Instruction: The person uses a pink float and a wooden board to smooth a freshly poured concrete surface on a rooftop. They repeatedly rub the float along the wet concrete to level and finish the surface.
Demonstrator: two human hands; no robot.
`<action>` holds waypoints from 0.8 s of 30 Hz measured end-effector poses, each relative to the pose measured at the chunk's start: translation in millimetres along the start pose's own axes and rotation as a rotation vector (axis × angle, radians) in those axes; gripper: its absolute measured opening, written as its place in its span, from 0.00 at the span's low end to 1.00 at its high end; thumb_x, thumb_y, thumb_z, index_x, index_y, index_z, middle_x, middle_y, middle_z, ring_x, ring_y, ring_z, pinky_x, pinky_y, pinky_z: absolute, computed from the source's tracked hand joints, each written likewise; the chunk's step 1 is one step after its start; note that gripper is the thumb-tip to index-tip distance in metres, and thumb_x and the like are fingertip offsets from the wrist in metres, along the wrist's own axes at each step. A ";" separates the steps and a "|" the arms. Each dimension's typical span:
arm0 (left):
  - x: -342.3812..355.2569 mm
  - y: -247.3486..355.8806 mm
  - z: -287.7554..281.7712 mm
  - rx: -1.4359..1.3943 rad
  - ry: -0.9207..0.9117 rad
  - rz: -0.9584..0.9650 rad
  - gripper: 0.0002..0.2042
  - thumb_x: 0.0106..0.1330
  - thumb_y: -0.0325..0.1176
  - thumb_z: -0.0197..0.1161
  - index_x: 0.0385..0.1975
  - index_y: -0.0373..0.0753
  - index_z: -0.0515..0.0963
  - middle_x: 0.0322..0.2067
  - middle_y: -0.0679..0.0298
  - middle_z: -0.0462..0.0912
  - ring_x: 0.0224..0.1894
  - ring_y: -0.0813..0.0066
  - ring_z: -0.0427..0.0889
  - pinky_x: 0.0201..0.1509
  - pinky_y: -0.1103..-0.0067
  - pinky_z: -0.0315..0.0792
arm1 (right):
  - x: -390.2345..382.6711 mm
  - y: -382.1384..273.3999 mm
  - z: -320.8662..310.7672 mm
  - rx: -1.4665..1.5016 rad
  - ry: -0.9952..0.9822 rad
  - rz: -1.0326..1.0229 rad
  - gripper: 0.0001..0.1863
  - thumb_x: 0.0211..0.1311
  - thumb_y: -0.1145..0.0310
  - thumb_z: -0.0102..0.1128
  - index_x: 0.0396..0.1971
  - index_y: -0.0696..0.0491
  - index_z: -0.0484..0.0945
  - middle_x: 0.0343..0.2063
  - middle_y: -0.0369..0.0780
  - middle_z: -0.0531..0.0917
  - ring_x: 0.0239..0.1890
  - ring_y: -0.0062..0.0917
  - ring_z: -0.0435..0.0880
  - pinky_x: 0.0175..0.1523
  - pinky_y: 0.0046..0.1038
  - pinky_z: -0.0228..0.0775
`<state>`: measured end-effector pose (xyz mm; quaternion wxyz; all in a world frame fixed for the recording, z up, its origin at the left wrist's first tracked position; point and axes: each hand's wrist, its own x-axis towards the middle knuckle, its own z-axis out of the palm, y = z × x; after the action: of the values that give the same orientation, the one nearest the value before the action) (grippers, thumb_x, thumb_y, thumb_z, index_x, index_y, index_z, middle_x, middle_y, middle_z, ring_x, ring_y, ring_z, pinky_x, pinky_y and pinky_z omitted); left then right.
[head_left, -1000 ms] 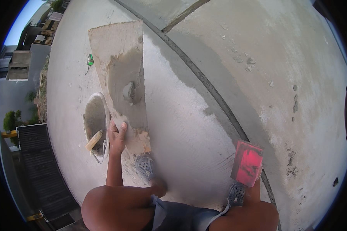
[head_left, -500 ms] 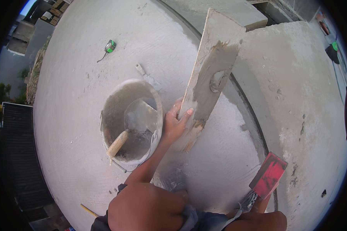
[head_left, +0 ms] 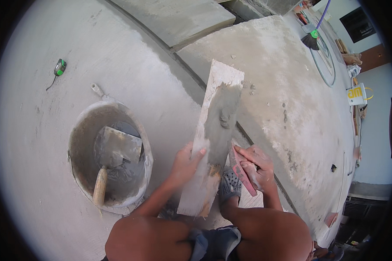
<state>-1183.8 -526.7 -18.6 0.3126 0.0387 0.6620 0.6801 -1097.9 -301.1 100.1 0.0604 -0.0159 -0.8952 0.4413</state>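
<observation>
My left hand grips the left edge of a long wooden board, thumb on its upper face. Wet grey mortar is smeared over the board's upper part, with a small lump on it. My right hand is closed around a red hand float, tilted nearly edge-on by the board's right edge; whether they touch I cannot tell. To the left stands a bucket with watery grey liquid. A trowel with a wooden handle rests inside, its blade partly in the liquid.
A tape measure and a scraper lie on the concrete floor beyond the bucket. A dark groove crosses the floor diagonally. My shoe is below the board. At the far right are a broom and a white bucket.
The view has swung right. The board has come lower and nearer me, and its mortar lump looks different. My right hand has brought the float from the lower right up beside the board.
</observation>
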 end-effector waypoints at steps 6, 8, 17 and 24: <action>-11.7 -11.4 -5.7 0.075 0.107 0.045 0.20 0.77 0.43 0.61 0.55 0.30 0.78 0.41 0.52 0.88 0.43 0.68 0.86 0.51 0.69 0.78 | 61.3 17.9 13.3 -0.260 -0.130 -0.130 0.23 0.66 0.68 0.67 0.62 0.47 0.84 0.32 0.41 0.78 0.32 0.32 0.80 0.40 0.34 0.75; -12.6 -13.9 -8.5 0.042 0.129 0.064 0.20 0.77 0.43 0.62 0.55 0.29 0.78 0.42 0.51 0.88 0.44 0.66 0.87 0.51 0.69 0.78 | 75.1 25.2 25.1 -0.308 -0.197 -0.151 0.24 0.68 0.67 0.66 0.64 0.46 0.82 0.33 0.41 0.78 0.32 0.33 0.80 0.40 0.35 0.75; -12.3 -12.5 -43.7 0.202 0.315 -0.030 0.20 0.77 0.40 0.62 0.57 0.28 0.77 0.45 0.53 0.88 0.46 0.71 0.85 0.54 0.73 0.77 | 73.2 77.3 64.8 0.013 -0.670 -0.130 0.23 0.76 0.59 0.58 0.65 0.51 0.79 0.39 0.42 0.83 0.39 0.32 0.84 0.47 0.30 0.77; -28.3 -16.2 -19.5 -0.070 0.412 -0.104 0.18 0.78 0.34 0.60 0.60 0.29 0.75 0.51 0.60 0.85 0.50 0.79 0.82 0.56 0.79 0.75 | -20.0 192.9 45.9 1.335 -0.345 0.419 0.24 0.77 0.54 0.58 0.58 0.59 0.83 0.48 0.37 0.88 0.51 0.22 0.85 0.58 0.27 0.77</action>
<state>-1164.2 -558.4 -25.7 0.2064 -0.1464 0.6889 0.6793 -1088.5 -221.1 -82.3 -0.1712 -0.0771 -0.4092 0.8929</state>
